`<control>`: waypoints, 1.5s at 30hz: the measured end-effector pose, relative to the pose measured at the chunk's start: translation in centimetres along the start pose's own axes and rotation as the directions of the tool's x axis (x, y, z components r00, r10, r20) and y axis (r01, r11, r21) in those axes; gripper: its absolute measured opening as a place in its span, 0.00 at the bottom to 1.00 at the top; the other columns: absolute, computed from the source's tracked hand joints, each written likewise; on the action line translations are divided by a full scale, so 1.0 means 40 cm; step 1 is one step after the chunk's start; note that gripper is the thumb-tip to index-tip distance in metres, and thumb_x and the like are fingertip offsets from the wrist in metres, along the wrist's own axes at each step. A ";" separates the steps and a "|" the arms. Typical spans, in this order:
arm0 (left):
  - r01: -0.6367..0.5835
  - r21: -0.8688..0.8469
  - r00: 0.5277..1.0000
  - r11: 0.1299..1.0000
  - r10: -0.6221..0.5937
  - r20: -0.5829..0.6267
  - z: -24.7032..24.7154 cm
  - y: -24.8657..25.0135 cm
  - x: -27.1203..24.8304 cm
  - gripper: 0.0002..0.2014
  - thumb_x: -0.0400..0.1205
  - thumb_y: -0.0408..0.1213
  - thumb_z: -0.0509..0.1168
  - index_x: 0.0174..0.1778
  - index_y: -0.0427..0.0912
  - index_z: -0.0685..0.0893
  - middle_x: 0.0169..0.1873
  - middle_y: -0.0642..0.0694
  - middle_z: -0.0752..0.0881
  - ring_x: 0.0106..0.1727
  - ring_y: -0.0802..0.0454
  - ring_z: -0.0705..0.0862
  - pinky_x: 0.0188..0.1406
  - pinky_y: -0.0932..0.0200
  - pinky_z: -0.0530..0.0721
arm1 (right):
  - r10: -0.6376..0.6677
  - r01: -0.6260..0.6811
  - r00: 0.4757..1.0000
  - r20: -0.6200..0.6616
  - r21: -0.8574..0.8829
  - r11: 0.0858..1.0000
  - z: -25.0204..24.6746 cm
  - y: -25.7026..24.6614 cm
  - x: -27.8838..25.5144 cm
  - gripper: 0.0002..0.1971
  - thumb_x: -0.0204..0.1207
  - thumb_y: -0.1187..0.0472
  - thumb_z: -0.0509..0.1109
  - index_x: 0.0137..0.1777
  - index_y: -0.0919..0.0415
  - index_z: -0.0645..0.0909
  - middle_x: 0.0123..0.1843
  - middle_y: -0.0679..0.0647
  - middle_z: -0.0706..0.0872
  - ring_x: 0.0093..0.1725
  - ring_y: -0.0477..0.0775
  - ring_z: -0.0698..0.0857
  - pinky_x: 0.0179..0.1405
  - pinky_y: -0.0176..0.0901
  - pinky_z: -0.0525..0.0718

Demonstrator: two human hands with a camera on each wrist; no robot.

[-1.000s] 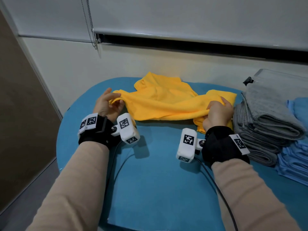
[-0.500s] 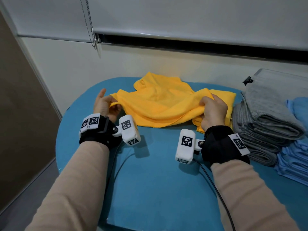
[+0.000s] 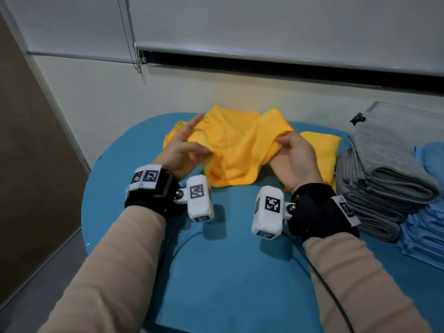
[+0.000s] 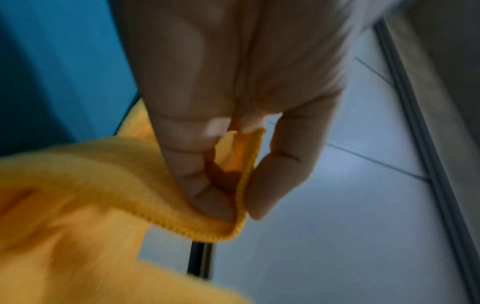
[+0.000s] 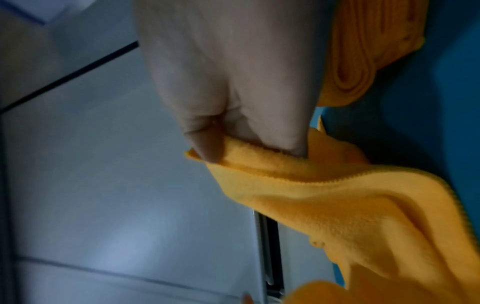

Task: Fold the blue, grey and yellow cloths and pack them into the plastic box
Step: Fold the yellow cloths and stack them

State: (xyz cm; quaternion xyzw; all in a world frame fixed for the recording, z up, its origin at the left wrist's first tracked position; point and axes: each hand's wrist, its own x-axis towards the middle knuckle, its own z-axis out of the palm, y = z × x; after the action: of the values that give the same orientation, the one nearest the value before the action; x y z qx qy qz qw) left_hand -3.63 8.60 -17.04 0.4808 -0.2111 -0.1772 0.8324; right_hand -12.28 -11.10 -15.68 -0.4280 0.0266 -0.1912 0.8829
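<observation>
A yellow cloth [image 3: 237, 152] hangs crumpled between my two hands above the blue table [image 3: 235, 272]. My left hand [image 3: 189, 147] pinches its stitched edge [image 4: 241, 195] between thumb and a fingertip, with the forefinger pointing up. My right hand [image 3: 286, 145] grips the other edge [image 5: 249, 158] of the same cloth. More yellow cloth [image 3: 322, 152] lies folded on the table behind my right hand. Folded grey cloths [image 3: 384, 179] and blue cloths [image 3: 425, 227] are stacked at the right. The clear plastic box [image 3: 403, 118] stands behind them.
A wall with a window blind [image 3: 264, 27] and its bead chain [image 3: 132, 39] rises just behind the table. The table's rounded left edge [image 3: 89, 188] drops to the floor. A black cable [image 3: 329, 289] runs from my right wrist across the tabletop.
Both hands have lifted the yellow cloth off the table and drawn closer together. The left hand now pinches its edge higher up. The cloth bunches between them.
</observation>
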 end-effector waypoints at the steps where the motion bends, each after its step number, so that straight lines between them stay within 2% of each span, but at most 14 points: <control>1: 0.017 0.018 0.999 1.000 -0.017 0.030 0.012 -0.010 0.002 0.34 0.72 0.10 0.56 0.69 0.47 0.75 0.29 0.47 0.73 0.27 0.54 0.79 0.33 0.61 0.84 | 0.011 -0.007 0.998 0.059 -0.056 0.998 0.016 0.010 -0.005 0.20 0.77 0.75 0.51 0.65 0.62 0.73 0.55 0.61 0.83 0.57 0.60 0.82 0.69 0.62 0.74; 3: 0.048 0.025 0.996 0.999 -0.050 0.072 0.032 -0.024 0.002 0.32 0.69 0.10 0.61 0.64 0.44 0.79 0.32 0.45 0.72 0.28 0.52 0.79 0.35 0.59 0.86 | 0.061 -0.038 0.986 0.155 -0.149 0.988 0.034 0.028 -0.014 0.22 0.79 0.74 0.52 0.70 0.59 0.71 0.59 0.60 0.83 0.59 0.59 0.82 0.65 0.60 0.77; 5: 0.069 0.047 0.993 0.997 -0.073 0.091 0.046 -0.029 -0.003 0.29 0.69 0.10 0.63 0.60 0.42 0.80 0.39 0.43 0.71 0.35 0.49 0.80 0.37 0.58 0.88 | 0.127 -0.083 0.966 0.224 -0.195 0.977 0.046 0.046 -0.022 0.23 0.82 0.72 0.54 0.75 0.57 0.68 0.63 0.59 0.83 0.60 0.58 0.83 0.63 0.55 0.80; 8: 0.085 0.071 0.989 0.994 -0.093 0.118 0.062 -0.032 -0.006 0.30 0.65 0.11 0.65 0.58 0.42 0.81 0.42 0.45 0.67 0.43 0.45 0.72 0.41 0.57 0.89 | 0.189 -0.112 0.941 0.279 -0.270 0.956 0.055 0.066 -0.026 0.25 0.84 0.69 0.53 0.81 0.57 0.62 0.71 0.61 0.80 0.66 0.58 0.81 0.68 0.52 0.77; 11: 0.083 0.056 0.990 0.995 -0.089 0.114 0.071 -0.032 -0.007 0.31 0.62 0.15 0.65 0.60 0.43 0.79 0.45 0.43 0.67 0.44 0.43 0.72 0.42 0.56 0.89 | 0.232 -0.121 0.924 0.306 -0.340 0.933 0.056 0.078 -0.026 0.25 0.85 0.67 0.50 0.82 0.57 0.61 0.74 0.60 0.77 0.72 0.58 0.78 0.74 0.53 0.73; 15: 0.022 0.045 0.999 0.999 -0.024 0.037 0.084 -0.034 -0.012 0.35 0.69 0.13 0.68 0.70 0.42 0.71 0.54 0.38 0.73 0.47 0.46 0.83 0.40 0.55 0.90 | 0.187 -0.040 0.925 0.332 -0.404 0.914 0.055 0.080 -0.030 0.19 0.85 0.68 0.50 0.71 0.57 0.73 0.68 0.57 0.82 0.67 0.53 0.82 0.70 0.47 0.77; 19: -0.055 0.078 0.992 0.995 0.064 -0.111 0.094 -0.030 -0.016 0.33 0.72 0.17 0.69 0.71 0.40 0.68 0.68 0.32 0.71 0.51 0.45 0.85 0.39 0.56 0.90 | 0.107 0.074 0.947 0.303 -0.530 0.845 0.049 0.094 -0.026 0.19 0.86 0.60 0.56 0.74 0.63 0.73 0.68 0.59 0.82 0.68 0.57 0.81 0.70 0.56 0.78; 25: -0.100 0.199 0.983 0.975 0.128 -0.134 0.095 -0.029 -0.016 0.34 0.72 0.17 0.69 0.72 0.38 0.66 0.62 0.37 0.74 0.43 0.49 0.86 0.33 0.59 0.88 | 0.018 0.206 0.941 0.338 -0.613 0.763 0.050 0.093 -0.030 0.16 0.85 0.62 0.58 0.71 0.62 0.75 0.61 0.54 0.85 0.60 0.49 0.84 0.61 0.45 0.83; 30: -0.104 0.237 0.984 0.966 0.135 -0.118 0.089 -0.029 -0.010 0.32 0.74 0.17 0.67 0.72 0.40 0.66 0.52 0.43 0.77 0.36 0.52 0.85 0.30 0.59 0.88 | -0.002 0.223 0.942 0.335 -0.623 0.750 0.050 0.092 -0.026 0.21 0.84 0.64 0.60 0.76 0.62 0.69 0.68 0.55 0.82 0.65 0.49 0.82 0.66 0.42 0.80; 33: -0.104 0.183 0.984 0.977 0.128 -0.125 0.088 -0.027 -0.008 0.25 0.78 0.23 0.65 0.70 0.41 0.68 0.48 0.46 0.79 0.29 0.55 0.84 0.27 0.59 0.87 | 0.004 0.193 0.956 0.292 -0.643 0.741 0.047 0.087 -0.026 0.29 0.80 0.63 0.66 0.80 0.61 0.62 0.76 0.53 0.73 0.73 0.43 0.73 0.70 0.35 0.73; 35: -0.095 0.142 0.985 0.985 0.114 -0.126 0.087 -0.024 -0.009 0.24 0.78 0.30 0.68 0.68 0.42 0.70 0.46 0.47 0.80 0.28 0.56 0.82 0.26 0.60 0.86 | -0.004 0.182 0.967 0.256 -0.678 0.712 0.042 0.083 -0.024 0.34 0.77 0.61 0.71 0.81 0.59 0.61 0.79 0.55 0.70 0.76 0.45 0.70 0.71 0.37 0.73; 38: -0.090 0.219 0.988 0.972 0.114 -0.100 0.094 -0.022 -0.015 0.31 0.68 0.37 0.72 0.67 0.47 0.70 0.50 0.47 0.79 0.36 0.54 0.83 0.29 0.60 0.84 | -0.041 0.174 0.979 0.202 -0.701 0.692 0.040 0.079 -0.027 0.38 0.72 0.59 0.76 0.80 0.54 0.63 0.76 0.56 0.74 0.70 0.51 0.78 0.65 0.42 0.80; 40: -0.092 0.286 0.988 0.954 0.123 -0.093 0.098 -0.024 -0.018 0.34 0.64 0.35 0.73 0.67 0.49 0.70 0.52 0.47 0.78 0.45 0.51 0.83 0.32 0.59 0.82 | -0.057 0.178 0.980 0.190 -0.717 0.673 0.038 0.078 -0.028 0.39 0.70 0.58 0.78 0.80 0.51 0.64 0.71 0.53 0.76 0.66 0.51 0.80 0.58 0.40 0.82; 45: -0.069 0.318 0.988 0.946 0.108 -0.106 0.093 -0.024 -0.016 0.35 0.62 0.30 0.70 0.66 0.49 0.71 0.53 0.45 0.78 0.49 0.46 0.83 0.36 0.54 0.82 | -0.042 0.204 0.973 0.225 -0.765 0.611 0.037 0.084 -0.026 0.37 0.67 0.57 0.80 0.76 0.51 0.68 0.54 0.48 0.80 0.48 0.46 0.83 0.43 0.30 0.80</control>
State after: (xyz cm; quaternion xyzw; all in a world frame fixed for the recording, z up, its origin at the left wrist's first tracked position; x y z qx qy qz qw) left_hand -6.21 5.75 -16.33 0.6066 -0.2066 -0.0740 0.7641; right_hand -11.88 -7.74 -17.42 -0.7861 -0.0044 -0.1802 0.5912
